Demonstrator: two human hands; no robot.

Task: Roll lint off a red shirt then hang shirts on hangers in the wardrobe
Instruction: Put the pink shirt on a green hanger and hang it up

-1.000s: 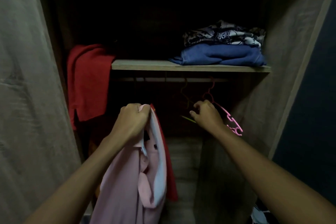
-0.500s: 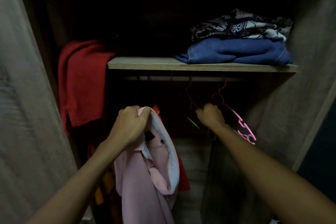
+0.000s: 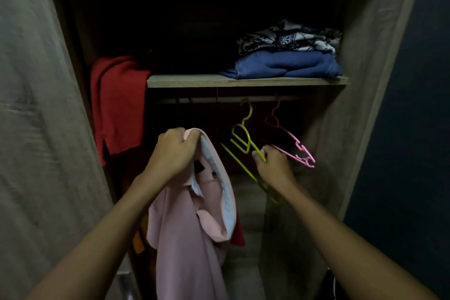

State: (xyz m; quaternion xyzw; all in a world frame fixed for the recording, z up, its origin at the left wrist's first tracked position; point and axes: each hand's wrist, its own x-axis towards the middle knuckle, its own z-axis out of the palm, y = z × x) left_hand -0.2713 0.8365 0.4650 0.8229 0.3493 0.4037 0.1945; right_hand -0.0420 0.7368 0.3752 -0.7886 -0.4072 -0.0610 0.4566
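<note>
Holding the pink shirt [image 3: 192, 238] up by its collar, our left hand [image 3: 174, 153] bunches the fabric in a tight fist so the body hangs free, just in front of the wardrobe opening and below the shelf [image 3: 194, 80]. Our right hand [image 3: 272, 168] pinches the green hanger [image 3: 237, 161] by one arm and tilts it, we judge, to bring it to the collar. Whether its hook sits on the rail [image 3: 219, 99] we cannot tell. A pink hanger [image 3: 295, 140] hangs just beside it. The red shirt [image 3: 119, 102] drapes at the shelf's left end, not yet on a hanger.
</note>
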